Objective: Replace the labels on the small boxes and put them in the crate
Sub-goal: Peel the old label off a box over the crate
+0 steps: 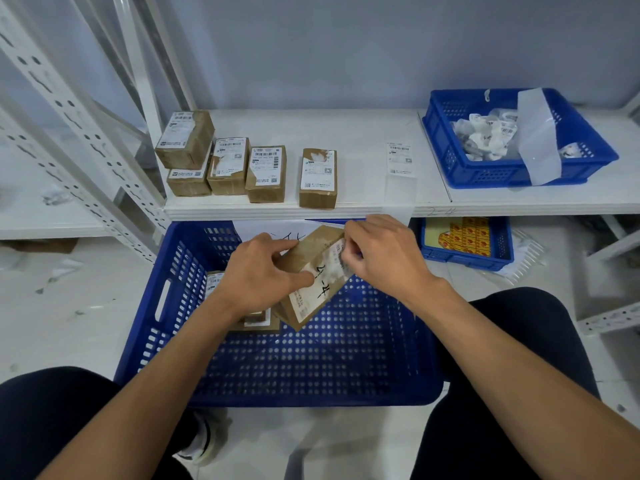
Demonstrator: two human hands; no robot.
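Note:
My left hand (259, 271) grips a small brown cardboard box (311, 268), tilted above the big blue crate (162, 323) on the floor. My right hand (384, 254) pinches the edge of the white label (337, 256) on the box's upper face. Black handwriting shows on the box where the label is torn. Another small box (214, 280) lies in the crate, mostly hidden under my left forearm. Several small labelled boxes (266, 173) stand on the white shelf (346, 133) behind the crate. A loose label strip (399, 159) lies on the shelf to their right.
A blue basket (450, 147) with crumpled peeled labels and a backing strip sits at the shelf's right. A smaller blue bin (502, 244) with yellow packets stands below the shelf. White rack posts (69, 116) rise on the left. My knees flank the crate.

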